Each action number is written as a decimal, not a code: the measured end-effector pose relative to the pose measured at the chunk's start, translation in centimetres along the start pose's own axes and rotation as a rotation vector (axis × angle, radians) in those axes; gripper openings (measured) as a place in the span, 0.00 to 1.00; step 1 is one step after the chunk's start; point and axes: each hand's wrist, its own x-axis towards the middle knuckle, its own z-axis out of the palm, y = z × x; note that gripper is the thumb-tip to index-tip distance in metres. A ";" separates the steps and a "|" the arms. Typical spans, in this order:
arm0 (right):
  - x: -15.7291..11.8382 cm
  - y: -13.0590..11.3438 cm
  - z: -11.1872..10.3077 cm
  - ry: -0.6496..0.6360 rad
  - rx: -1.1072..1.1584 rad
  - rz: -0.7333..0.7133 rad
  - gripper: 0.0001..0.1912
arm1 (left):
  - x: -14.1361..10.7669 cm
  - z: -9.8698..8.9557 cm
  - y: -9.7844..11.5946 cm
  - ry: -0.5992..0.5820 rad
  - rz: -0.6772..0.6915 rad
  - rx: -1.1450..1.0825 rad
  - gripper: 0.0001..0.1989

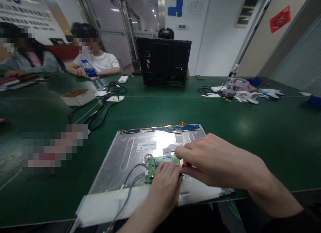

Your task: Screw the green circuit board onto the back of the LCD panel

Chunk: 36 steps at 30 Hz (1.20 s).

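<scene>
A silver display panel [112, 159] lies on the green table, with a blue circuit strip [160, 129] along its far edge. A green circuit board [152, 162] rests on the panel, with grey cables running from its left side. My left hand [167, 183] lies over the board's near part, its fingers together; what they hold, if anything, is hidden. At the board's right end, my right hand [200, 159] is closed around a red and black tool [185, 163], mostly covered by the fingers. White film covers the panel's near edge.
A black monitor housing [165, 62] stands at the back. To the left are an open box [78, 96], a water bottle [91, 72] and black cables [100, 109]. Plastic bags and gloves [247, 94] lie at the back right. Several people sit around the table.
</scene>
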 end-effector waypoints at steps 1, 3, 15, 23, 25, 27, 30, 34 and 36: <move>0.0 0.0 0.0 -0.002 -0.004 -0.001 0.02 | 0.0 0.0 0.0 -0.004 0.000 0.001 0.09; 0.1 0.0 0.0 -0.006 -0.014 0.002 0.03 | 0.0 0.0 0.0 -0.007 0.000 0.004 0.09; 0.2 0.3 -0.1 -0.020 0.031 -0.005 0.03 | -0.1 -0.1 -0.1 -0.010 -0.014 -0.020 0.07; 0.0 0.2 -0.1 -0.007 0.011 -0.002 0.03 | -0.1 -0.1 0.1 0.002 -0.012 -0.013 0.08; 0.0 0.3 -0.3 -0.009 0.014 -0.003 0.03 | 0.0 -0.2 0.1 0.005 -0.012 -0.010 0.08; 0.0 0.4 -0.5 -0.012 0.019 0.003 0.03 | 0.0 -0.2 0.1 0.001 -0.013 -0.011 0.07; -0.2 0.6 -0.7 -0.008 0.022 0.014 0.03 | 0.0 -0.3 0.1 -0.015 -0.024 -0.018 0.07; -0.4 0.7 -0.8 0.004 0.016 0.016 0.04 | 0.1 -0.6 0.3 -0.033 -0.040 -0.028 0.07; -0.4 0.7 -0.7 0.009 0.014 0.016 0.04 | 0.2 -0.7 0.3 -0.036 -0.041 -0.036 0.07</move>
